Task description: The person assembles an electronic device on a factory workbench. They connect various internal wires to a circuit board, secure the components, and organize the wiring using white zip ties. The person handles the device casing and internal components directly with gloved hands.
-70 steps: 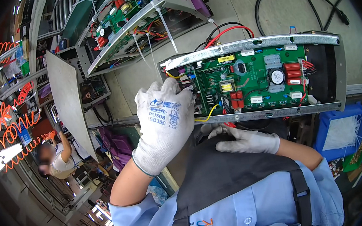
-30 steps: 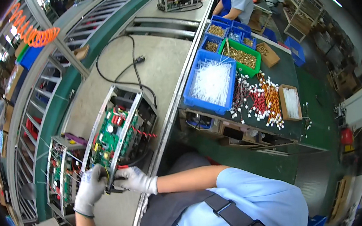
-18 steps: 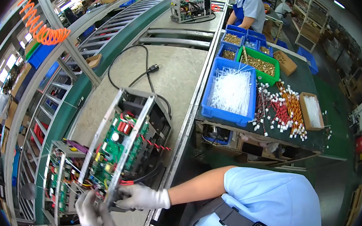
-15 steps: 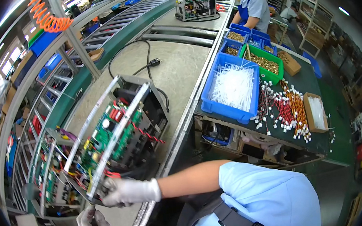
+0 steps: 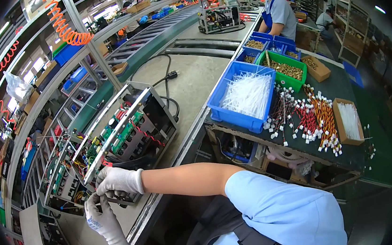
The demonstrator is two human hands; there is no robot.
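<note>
An open metal-framed machine chassis (image 5: 126,129) with green circuit boards and coloured wires lies on the bench to the left. At its near end, my right hand (image 5: 120,181), in a white glove, has its fingers curled closed against the frame's corner. Just below, my left hand (image 5: 105,223), gloved as well, is raised with thumb and fingers bent together, its fingertips close to the right hand's. Whatever is between the fingers of either hand is too small or hidden to make out. A red and black twisted wire (image 5: 146,133) hangs from the chassis side.
A black power cord (image 5: 171,75) lies behind the chassis. To the right, a side table carries a blue bin of white cable ties (image 5: 249,89), a green bin of brass-coloured fasteners (image 5: 285,70) and connector wires (image 5: 316,120). A co-worker (image 5: 277,15) stands beyond.
My left hand has come up beside the right hand, and its wrist now shows. The right hand stays at the chassis corner. The whole view has shifted slightly.
</note>
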